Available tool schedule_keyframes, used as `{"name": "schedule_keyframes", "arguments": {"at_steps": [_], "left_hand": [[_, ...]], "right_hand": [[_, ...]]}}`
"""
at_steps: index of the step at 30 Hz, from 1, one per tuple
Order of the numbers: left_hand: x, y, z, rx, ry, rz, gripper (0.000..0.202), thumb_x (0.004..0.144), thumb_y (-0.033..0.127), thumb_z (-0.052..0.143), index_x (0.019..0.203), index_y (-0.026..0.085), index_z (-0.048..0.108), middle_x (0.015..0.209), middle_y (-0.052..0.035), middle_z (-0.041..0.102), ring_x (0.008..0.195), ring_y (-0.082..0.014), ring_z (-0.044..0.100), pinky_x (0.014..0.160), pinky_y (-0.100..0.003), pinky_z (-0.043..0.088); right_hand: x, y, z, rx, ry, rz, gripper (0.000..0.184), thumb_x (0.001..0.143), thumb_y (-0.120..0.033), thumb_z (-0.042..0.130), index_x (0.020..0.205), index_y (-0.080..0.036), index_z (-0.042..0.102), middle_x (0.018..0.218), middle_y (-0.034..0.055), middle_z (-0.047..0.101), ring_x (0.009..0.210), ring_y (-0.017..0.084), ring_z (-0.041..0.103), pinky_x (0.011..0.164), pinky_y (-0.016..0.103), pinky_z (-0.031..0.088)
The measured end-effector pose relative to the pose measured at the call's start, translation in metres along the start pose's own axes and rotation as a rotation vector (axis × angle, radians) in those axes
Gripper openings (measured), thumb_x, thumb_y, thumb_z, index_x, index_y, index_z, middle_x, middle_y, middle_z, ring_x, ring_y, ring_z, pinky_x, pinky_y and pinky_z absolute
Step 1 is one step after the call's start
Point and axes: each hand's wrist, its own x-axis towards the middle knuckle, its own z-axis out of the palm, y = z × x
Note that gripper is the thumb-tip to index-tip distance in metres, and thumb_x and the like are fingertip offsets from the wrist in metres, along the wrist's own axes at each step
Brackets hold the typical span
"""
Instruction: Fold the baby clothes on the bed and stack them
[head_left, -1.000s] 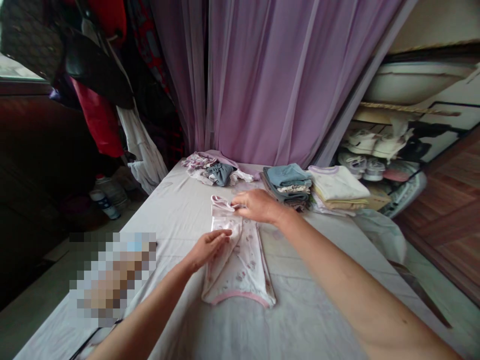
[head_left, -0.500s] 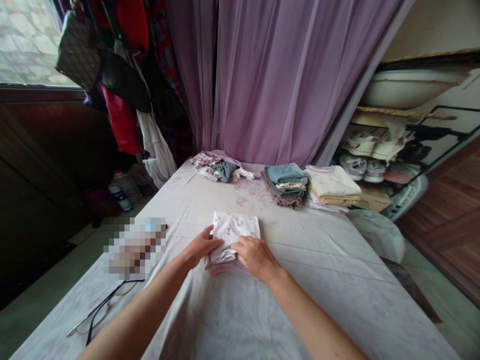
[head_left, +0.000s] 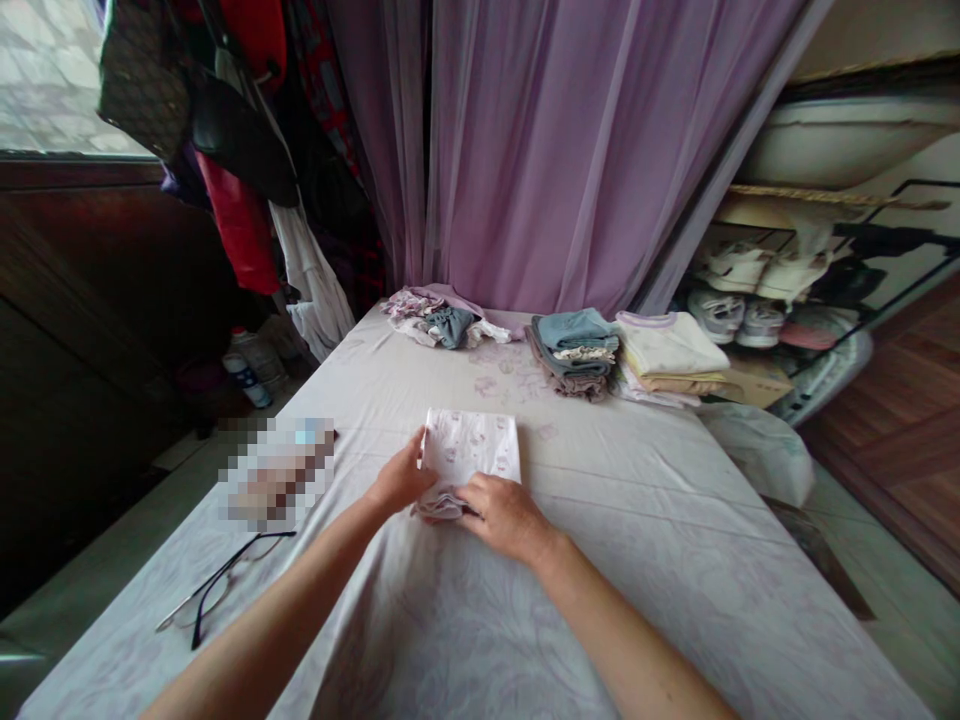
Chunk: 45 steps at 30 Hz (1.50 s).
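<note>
A white garment [head_left: 480, 440] with a small scattered print lies folded into a compact rectangle on the pale, patterned bed sheet [head_left: 480, 640]. My left hand [head_left: 401, 472] grips its left edge, the thumb over the cloth and the fingers at the side. At the near right corner, my right hand [head_left: 499, 512] is closed on the folded layers, fingers on top and thumb low at the front edge. Rolled or bunched layers show between the two hands. Part of the near edge is hidden behind my right hand.
Behind are a loose heap of clothes [head_left: 442, 325], a stack of blue and brown folded clothes [head_left: 574, 350] and a stack topped by a white shirt [head_left: 667, 342]. Eyeglasses [head_left: 217, 575] and a blurred-out item [head_left: 277, 475] lie left. Shoes [head_left: 739, 315] fill a right-hand rack.
The pink-edged near part of the garment, visible before, is now tucked under or out of sight. Both hands stay on the cloth. The view has shifted slightly.
</note>
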Motion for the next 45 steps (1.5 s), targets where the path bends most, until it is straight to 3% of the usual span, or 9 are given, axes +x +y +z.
{"name": "schedule_keyframes", "arguments": {"at_steps": [5,9,15,20,25,31,36,41,45], "left_hand": [[-0.014,0.011,0.001,0.428,0.18,0.236,0.073,0.077,0.013,0.055,0.147,0.016,0.034,0.144,-0.0197,0.042,0.122,-0.0311,0.054,0.099,-0.045,0.044],[-0.004,0.023,0.01,0.545,0.148,0.384,0.047,0.086,0.016,0.048,0.132,0.021,0.053,0.152,-0.0129,0.038,0.14,-0.0315,0.034,0.112,-0.049,0.031],[0.033,0.04,0.028,0.548,0.111,0.353,0.047,0.096,0.025,0.036,0.141,0.016,0.045,0.152,-0.0141,0.039,0.143,-0.0311,0.029,0.116,-0.052,0.021],[0.039,0.028,0.04,0.551,0.119,0.309,0.051,0.098,0.039,0.035,0.146,0.02,0.041,0.154,-0.0118,0.036,0.144,-0.0322,0.026,0.114,-0.055,0.025],[0.04,0.022,0.043,0.56,0.117,0.287,0.052,0.098,0.04,0.036,0.146,0.019,0.04,0.154,-0.0117,0.036,0.144,-0.0316,0.026,0.113,-0.056,0.025],[0.065,0.019,0.009,0.581,0.082,0.286,0.045,0.098,0.027,0.034,0.141,0.021,0.047,0.152,-0.0102,0.04,0.142,-0.0261,0.033,0.114,-0.047,0.029],[0.101,0.025,-0.035,0.591,-0.149,0.209,0.055,0.084,0.021,0.054,0.139,0.017,0.049,0.137,-0.0129,0.057,0.124,-0.0261,0.054,0.103,-0.035,0.04],[0.125,0.037,-0.051,0.572,-0.296,0.18,0.028,0.068,0.027,0.068,0.095,0.019,0.072,0.091,-0.005,0.074,0.09,-0.0253,0.067,0.076,-0.028,0.048],[0.13,0.055,-0.068,0.464,-0.361,0.188,0.02,0.063,0.025,0.067,0.082,0.018,0.069,0.078,-0.0011,0.07,0.077,-0.0203,0.065,0.064,-0.024,0.046]], "right_hand": [[-0.001,0.01,-0.01,0.189,0.02,-0.04,0.021,0.093,-0.035,0.054,0.092,-0.023,0.071,0.085,0.0018,0.066,0.082,0.015,0.062,0.073,0.024,0.043],[0.018,0.024,-0.022,0.165,0.231,0.152,0.031,0.097,-0.024,0.039,0.099,-0.021,0.07,0.096,0.0056,0.071,0.093,0.017,0.063,0.085,0.026,0.045],[0.053,0.034,0.002,-0.045,0.214,0.31,0.046,0.095,-0.021,0.036,0.139,-0.018,0.049,0.149,0.0116,0.044,0.138,0.025,0.037,0.114,0.044,0.027],[0.052,0.035,0.022,-0.068,0.166,0.394,0.052,0.095,-0.025,0.036,0.146,-0.016,0.041,0.156,0.0116,0.033,0.143,0.029,0.027,0.116,0.053,0.019],[0.05,0.038,0.017,-0.054,0.148,0.388,0.051,0.094,-0.025,0.037,0.144,-0.019,0.044,0.154,0.0105,0.036,0.143,0.026,0.029,0.116,0.049,0.02],[0.063,0.072,-0.022,-0.031,0.188,0.457,0.043,0.093,-0.023,0.041,0.134,-0.021,0.056,0.144,0.0095,0.05,0.133,0.022,0.042,0.109,0.037,0.031],[0.081,0.108,-0.05,0.088,-0.054,0.545,0.052,0.079,-0.029,0.065,0.13,-0.022,0.059,0.123,0.0077,0.066,0.108,0.021,0.061,0.088,0.027,0.044],[0.091,0.125,-0.058,0.155,-0.185,0.508,0.015,0.067,-0.027,0.073,0.08,-0.02,0.075,0.07,-0.0036,0.069,0.068,0.012,0.061,0.058,0.019,0.039],[0.089,0.127,-0.084,0.186,-0.124,0.437,0.011,0.067,-0.025,0.072,0.075,-0.017,0.072,0.067,-0.0045,0.066,0.065,0.011,0.057,0.055,0.018,0.036]]}}
